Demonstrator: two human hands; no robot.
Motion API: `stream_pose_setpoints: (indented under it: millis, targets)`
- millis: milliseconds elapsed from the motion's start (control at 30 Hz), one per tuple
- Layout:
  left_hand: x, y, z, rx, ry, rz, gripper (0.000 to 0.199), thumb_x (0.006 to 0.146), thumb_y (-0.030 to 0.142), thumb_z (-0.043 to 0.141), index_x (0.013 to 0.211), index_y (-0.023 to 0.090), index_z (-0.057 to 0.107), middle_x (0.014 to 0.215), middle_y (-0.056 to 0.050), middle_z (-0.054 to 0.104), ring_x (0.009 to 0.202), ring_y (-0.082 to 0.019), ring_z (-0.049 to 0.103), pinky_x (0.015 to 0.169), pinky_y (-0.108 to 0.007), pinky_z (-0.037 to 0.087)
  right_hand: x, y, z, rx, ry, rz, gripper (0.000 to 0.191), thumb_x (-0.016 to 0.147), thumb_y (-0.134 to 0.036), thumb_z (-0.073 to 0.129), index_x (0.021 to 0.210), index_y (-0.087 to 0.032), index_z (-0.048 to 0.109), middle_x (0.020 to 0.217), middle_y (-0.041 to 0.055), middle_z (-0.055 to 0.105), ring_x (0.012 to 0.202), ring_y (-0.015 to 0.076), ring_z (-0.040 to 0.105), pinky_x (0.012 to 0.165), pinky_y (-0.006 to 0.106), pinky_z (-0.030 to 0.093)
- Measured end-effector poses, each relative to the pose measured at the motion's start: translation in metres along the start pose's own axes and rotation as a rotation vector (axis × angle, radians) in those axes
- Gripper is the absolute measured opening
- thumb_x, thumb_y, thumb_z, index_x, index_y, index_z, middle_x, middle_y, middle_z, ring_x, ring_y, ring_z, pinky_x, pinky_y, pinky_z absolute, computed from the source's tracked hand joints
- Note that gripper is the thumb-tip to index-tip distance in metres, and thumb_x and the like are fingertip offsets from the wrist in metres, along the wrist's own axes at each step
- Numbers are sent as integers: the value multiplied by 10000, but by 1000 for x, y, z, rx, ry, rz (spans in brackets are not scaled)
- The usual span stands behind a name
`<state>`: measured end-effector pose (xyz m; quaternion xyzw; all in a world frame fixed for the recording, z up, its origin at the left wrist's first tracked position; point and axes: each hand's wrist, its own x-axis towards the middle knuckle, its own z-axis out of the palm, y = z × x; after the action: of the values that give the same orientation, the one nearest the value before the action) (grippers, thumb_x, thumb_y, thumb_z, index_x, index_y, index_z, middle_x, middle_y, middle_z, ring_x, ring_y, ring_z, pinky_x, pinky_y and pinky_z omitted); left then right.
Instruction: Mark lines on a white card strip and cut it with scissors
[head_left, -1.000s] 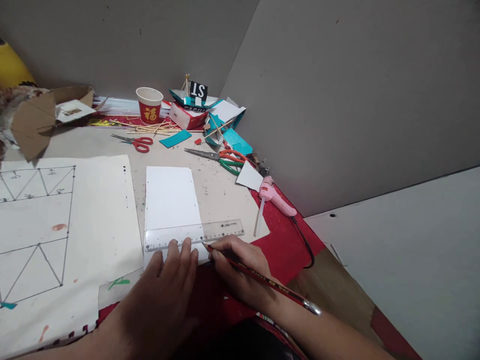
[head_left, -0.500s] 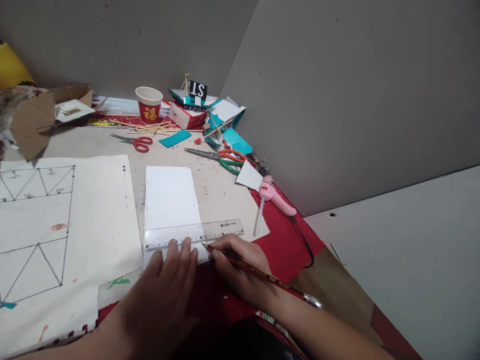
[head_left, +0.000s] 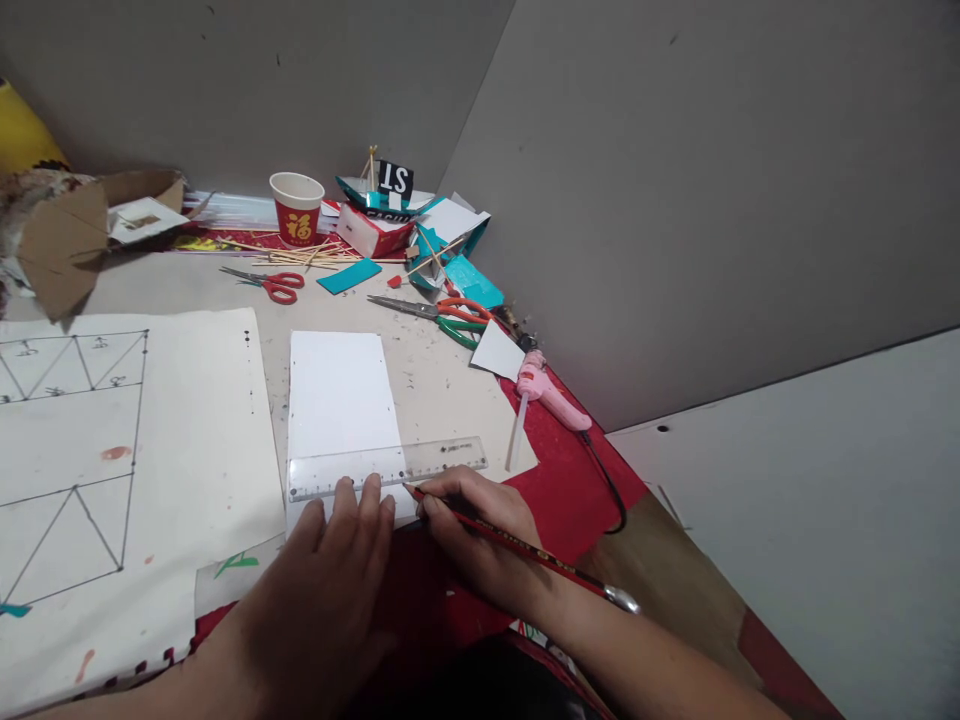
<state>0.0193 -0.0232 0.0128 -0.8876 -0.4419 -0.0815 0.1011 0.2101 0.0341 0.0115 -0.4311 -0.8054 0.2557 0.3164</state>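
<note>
A clear ruler (head_left: 442,456) lies across the lower part of a white paper strip (head_left: 341,385) and sticks out past its right edge. My left hand (head_left: 334,560) rests with fingers spread on the paper, fingertips at the ruler's lower edge. In my right hand (head_left: 476,520) is a red and black pencil (head_left: 517,547), its tip at the ruler's lower edge near the paper's right side. Small dark marks show along both sides of the paper.
A large sheet with drawn triangles (head_left: 191,440) lies left. Red-handled scissors (head_left: 281,287), a paper cup (head_left: 297,210), thin sticks (head_left: 300,253) and a model boat (head_left: 386,195) stand or lie farther back. Right are pliers (head_left: 435,312) and a pink glue gun (head_left: 551,392) with its cord.
The pencil tip has shifted very slightly up and left, closer to the ruler's edge. The ruler and my left hand have stayed in place.
</note>
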Motion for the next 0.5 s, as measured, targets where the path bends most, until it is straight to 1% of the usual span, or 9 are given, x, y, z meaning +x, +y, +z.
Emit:
stream_pose_setpoints:
  millis: [167,300,400,467,500]
  targets:
    - [-1,1,2,13,-17,-6,762,722,646,654,1240,86,649,1322,-184,603,1176,-374,512,927,-453,292,2,0,-1,22,-10,9,128,853,-150,521,796,-205,621,673,0,673,569,126,613,545,227,477]
    - [-3,1,1,37,-22,1,764,752,641,627,1264,73,629,1342,-206,580,1198,-392,497,943,-470,287,-1,-4,-4,113,35,27,104,871,-167,538,830,-200,627,689,9,678,566,133,627,541,238,502]
    - [-5,3,0,63,-37,17,758,793,622,586,1297,56,598,1358,-227,561,1223,-417,477,958,-489,286,-4,-14,-11,165,56,55,77,889,-178,552,864,-202,621,710,15,679,581,139,641,538,242,519]
    - [-6,6,0,80,-58,25,732,833,596,544,1321,51,574,1377,-230,543,1254,-428,453,982,-500,280,-2,-23,-16,168,17,42,84,886,-151,553,880,-208,615,723,12,684,597,138,648,539,233,523]
    - [-6,7,0,88,-63,29,718,851,583,522,1330,49,565,1385,-231,534,1267,-433,441,990,-506,279,0,-28,-17,172,-5,13,96,881,-135,555,890,-211,612,732,8,687,604,133,649,547,228,525]
